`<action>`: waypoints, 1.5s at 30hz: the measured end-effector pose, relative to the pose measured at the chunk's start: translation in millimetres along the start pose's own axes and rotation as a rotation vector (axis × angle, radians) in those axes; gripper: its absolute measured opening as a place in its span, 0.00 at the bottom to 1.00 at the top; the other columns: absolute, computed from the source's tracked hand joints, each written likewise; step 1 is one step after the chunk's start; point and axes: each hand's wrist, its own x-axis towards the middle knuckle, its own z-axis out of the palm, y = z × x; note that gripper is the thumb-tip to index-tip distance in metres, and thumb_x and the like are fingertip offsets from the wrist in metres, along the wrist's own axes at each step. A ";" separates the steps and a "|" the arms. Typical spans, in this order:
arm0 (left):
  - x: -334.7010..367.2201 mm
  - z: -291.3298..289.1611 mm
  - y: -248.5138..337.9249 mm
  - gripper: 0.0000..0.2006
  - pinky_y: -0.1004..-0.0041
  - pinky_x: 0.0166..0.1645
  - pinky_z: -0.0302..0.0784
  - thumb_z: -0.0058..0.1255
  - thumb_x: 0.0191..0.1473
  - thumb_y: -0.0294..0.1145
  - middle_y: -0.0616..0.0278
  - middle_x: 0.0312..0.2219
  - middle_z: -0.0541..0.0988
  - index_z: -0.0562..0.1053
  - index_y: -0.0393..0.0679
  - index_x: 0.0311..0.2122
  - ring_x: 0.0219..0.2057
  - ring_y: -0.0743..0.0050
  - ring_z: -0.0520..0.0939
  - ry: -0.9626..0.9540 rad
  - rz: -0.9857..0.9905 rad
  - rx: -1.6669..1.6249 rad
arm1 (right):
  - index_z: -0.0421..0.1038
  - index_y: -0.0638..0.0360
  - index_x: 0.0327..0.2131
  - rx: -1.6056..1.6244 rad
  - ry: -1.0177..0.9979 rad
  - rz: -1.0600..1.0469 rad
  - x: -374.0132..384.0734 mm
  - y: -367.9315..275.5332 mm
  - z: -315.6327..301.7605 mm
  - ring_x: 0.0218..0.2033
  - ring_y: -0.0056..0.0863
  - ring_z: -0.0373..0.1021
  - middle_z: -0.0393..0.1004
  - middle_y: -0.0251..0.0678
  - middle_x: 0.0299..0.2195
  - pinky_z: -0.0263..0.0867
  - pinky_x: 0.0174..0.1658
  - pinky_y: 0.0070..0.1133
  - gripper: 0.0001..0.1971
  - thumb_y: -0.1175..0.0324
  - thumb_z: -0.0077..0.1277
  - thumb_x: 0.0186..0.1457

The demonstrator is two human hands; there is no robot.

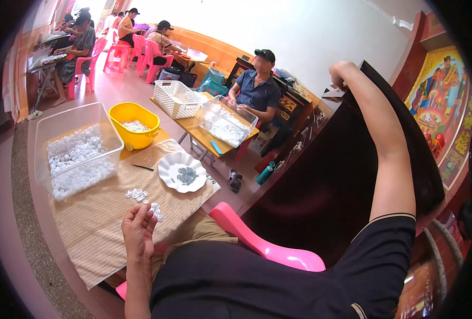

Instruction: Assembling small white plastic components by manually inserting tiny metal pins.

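Observation:
My left hand is raised over the near edge of the towel-covered table, fingers curled together; what they pinch, if anything, is too small to make out. Just beyond it lie two little heaps of small white plastic pieces, the nearer one partly hidden by my fingers. A white scalloped plate holds a pile of small grey translucent pieces. Stretched far out to the right, my right hand bends down at the wrist beside a pale, flat-edged object at the dark cabinet. Its fingers are mostly hidden.
On the table stand a clear bin of white pieces and a yellow tub; a dark slim tool lies near the plate. Across from me a person sits behind another bin. A pink chair is beside me.

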 end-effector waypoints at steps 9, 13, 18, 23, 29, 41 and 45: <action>-1.6 1.0 0.0 0.03 0.80 0.33 0.80 0.54 0.54 0.27 0.65 0.31 0.80 0.73 0.45 0.34 0.28 0.83 0.79 0.015 -0.003 0.018 | 0.78 0.59 0.32 -0.004 0.039 -0.039 -38.3 -3.8 -5.3 0.36 0.33 0.75 0.78 0.41 0.37 0.71 0.39 0.30 0.11 0.68 0.60 0.42; -2.3 5.4 -1.1 0.03 0.81 0.33 0.80 0.55 0.54 0.27 0.66 0.30 0.79 0.73 0.45 0.34 0.28 0.84 0.79 0.016 -0.019 0.029 | 0.79 0.56 0.30 0.220 0.097 -0.044 -40.7 1.3 -0.2 0.33 0.32 0.75 0.79 0.40 0.33 0.70 0.38 0.31 0.06 0.67 0.59 0.46; 0.0 -1.3 -3.0 0.04 0.82 0.33 0.79 0.55 0.53 0.27 0.67 0.30 0.79 0.72 0.45 0.33 0.28 0.85 0.79 0.019 -0.015 0.048 | 0.77 0.56 0.30 0.182 -0.071 -0.006 -54.6 -14.4 -20.4 0.34 0.30 0.74 0.78 0.37 0.35 0.69 0.39 0.30 0.06 0.66 0.56 0.48; -1.8 4.0 -1.1 0.04 0.81 0.33 0.79 0.55 0.53 0.27 0.67 0.30 0.79 0.72 0.46 0.34 0.28 0.85 0.79 0.025 -0.019 0.033 | 0.77 0.54 0.32 0.087 -0.197 0.038 -47.7 -9.0 -20.1 0.37 0.26 0.72 0.77 0.33 0.40 0.68 0.43 0.28 0.08 0.64 0.53 0.52; -3.7 3.5 0.8 0.03 0.81 0.33 0.79 0.54 0.54 0.27 0.66 0.31 0.79 0.72 0.45 0.34 0.28 0.85 0.79 0.034 -0.013 0.024 | 0.78 0.51 0.36 -0.074 -0.150 -0.029 -41.0 -9.9 -23.0 0.37 0.27 0.73 0.77 0.34 0.39 0.69 0.43 0.25 0.10 0.63 0.56 0.49; -2.9 -3.0 0.1 0.04 0.80 0.34 0.80 0.54 0.54 0.27 0.66 0.32 0.80 0.72 0.46 0.34 0.29 0.84 0.79 0.044 -0.011 0.009 | 0.80 0.51 0.28 -0.169 0.190 -0.056 -46.2 -9.4 -17.8 0.31 0.31 0.75 0.79 0.35 0.32 0.69 0.38 0.29 0.05 0.68 0.55 0.47; -2.5 1.6 -1.9 0.04 0.80 0.34 0.80 0.54 0.54 0.27 0.66 0.32 0.80 0.71 0.46 0.35 0.29 0.84 0.79 0.058 -0.033 0.007 | 0.79 0.55 0.26 -0.053 0.062 -0.024 -34.1 3.0 -20.6 0.32 0.29 0.76 0.79 0.38 0.31 0.72 0.36 0.24 0.07 0.71 0.62 0.36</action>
